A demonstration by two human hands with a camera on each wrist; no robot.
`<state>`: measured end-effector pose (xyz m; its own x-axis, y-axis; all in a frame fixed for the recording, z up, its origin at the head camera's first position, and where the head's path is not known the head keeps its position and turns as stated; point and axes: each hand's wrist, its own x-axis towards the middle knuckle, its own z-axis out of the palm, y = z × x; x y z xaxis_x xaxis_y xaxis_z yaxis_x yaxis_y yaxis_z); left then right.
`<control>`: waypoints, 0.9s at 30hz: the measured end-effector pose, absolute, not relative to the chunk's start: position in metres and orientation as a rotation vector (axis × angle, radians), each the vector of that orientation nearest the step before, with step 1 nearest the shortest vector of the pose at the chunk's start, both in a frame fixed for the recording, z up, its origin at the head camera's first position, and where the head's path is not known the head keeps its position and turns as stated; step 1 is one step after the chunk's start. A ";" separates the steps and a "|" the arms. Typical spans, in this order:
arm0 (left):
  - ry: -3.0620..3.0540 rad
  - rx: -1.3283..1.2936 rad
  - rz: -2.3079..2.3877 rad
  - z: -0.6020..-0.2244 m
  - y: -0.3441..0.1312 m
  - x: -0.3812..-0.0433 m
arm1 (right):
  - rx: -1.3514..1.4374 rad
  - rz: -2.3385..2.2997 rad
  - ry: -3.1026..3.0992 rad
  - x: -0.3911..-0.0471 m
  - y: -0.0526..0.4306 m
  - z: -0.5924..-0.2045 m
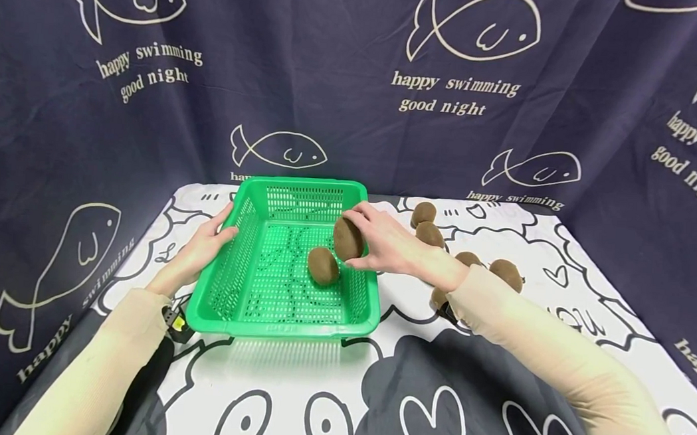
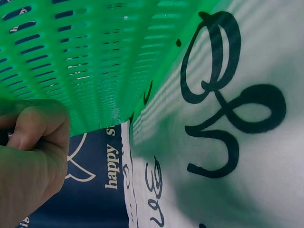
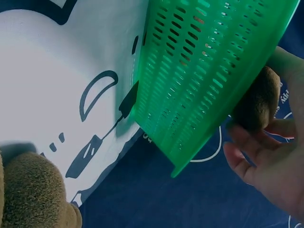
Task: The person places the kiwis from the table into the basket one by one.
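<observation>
A green plastic basket (image 1: 282, 328) with slotted walls stands on the patterned cloth. At its left rim my left hand (image 1: 206, 239) grips the edge; in the left wrist view the fingers (image 2: 40, 121) curl at the basket wall. My right hand (image 1: 385, 241) holds a brown fuzzy kiwi (image 1: 348, 239) over the basket's right side, between thumb and fingers. Another kiwi (image 1: 323, 266) lies inside on the basket floor, just left of the held one. The right wrist view shows the held kiwi (image 3: 259, 100) above the basket's rim.
Several more kiwis lie on the cloth to the right, among them one kiwi (image 1: 423, 213) at the back and another kiwi (image 1: 506, 274) farther right. My right forearm (image 1: 546, 353) passes over this group and partly covers it. A dark curtain (image 1: 355, 111) hangs behind the table.
</observation>
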<state>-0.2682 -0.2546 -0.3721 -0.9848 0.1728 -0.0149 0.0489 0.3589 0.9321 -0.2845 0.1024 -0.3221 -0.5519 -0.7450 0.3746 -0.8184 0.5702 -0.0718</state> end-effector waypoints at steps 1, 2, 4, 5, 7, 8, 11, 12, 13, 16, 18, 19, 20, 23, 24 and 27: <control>2.496 0.205 1.706 -0.372 -0.255 -0.268 | 1.283 0.331 -2.506 -0.284 0.102 -0.322; 2.495 0.202 1.706 -0.372 -0.254 -0.268 | 1.279 0.322 -2.507 -0.284 0.103 -0.322; 2.494 0.197 1.704 -0.371 -0.254 -0.268 | 1.268 0.312 -2.507 -0.283 0.104 -0.321; 2.493 0.195 1.704 -0.371 -0.254 -0.268 | 1.262 0.317 -2.509 -0.283 0.104 -0.320; 2.488 0.191 1.708 -0.371 -0.254 -0.268 | 1.249 0.346 -2.507 -0.283 0.106 -0.319; 2.487 0.189 1.709 -0.371 -0.254 -0.268 | 1.243 0.365 -2.503 -0.283 0.107 -0.318; 2.482 0.185 1.713 -0.371 -0.254 -0.269 | 1.224 0.409 -2.495 -0.283 0.112 -0.316; 2.480 0.185 1.715 -0.372 -0.254 -0.269 | 1.216 0.423 -2.493 -0.283 0.113 -0.316; 2.478 0.185 1.717 -0.372 -0.254 -0.269 | 1.208 0.429 -2.490 -0.284 0.115 -0.316; 2.476 0.188 1.718 -0.373 -0.255 -0.269 | 1.166 0.435 -2.493 -0.286 0.122 -0.316; 2.477 0.191 1.719 -0.373 -0.255 -0.269 | 1.131 0.440 -2.504 -0.287 0.127 -0.318; 2.481 0.192 1.717 -0.373 -0.255 -0.269 | 1.108 0.440 -2.511 -0.288 0.130 -0.319; 2.486 0.193 1.712 -0.373 -0.255 -0.269 | 1.085 0.442 -2.521 -0.289 0.133 -0.319; 2.499 0.195 1.704 -0.371 -0.255 -0.268 | 1.009 0.460 -2.550 -0.290 0.142 -0.322; 2.502 0.194 1.702 -0.371 -0.254 -0.268 | 0.988 0.464 -2.556 -0.290 0.145 -0.323; 2.495 0.193 1.707 -0.370 -0.254 -0.267 | 0.935 0.459 -2.558 -0.290 0.156 -0.326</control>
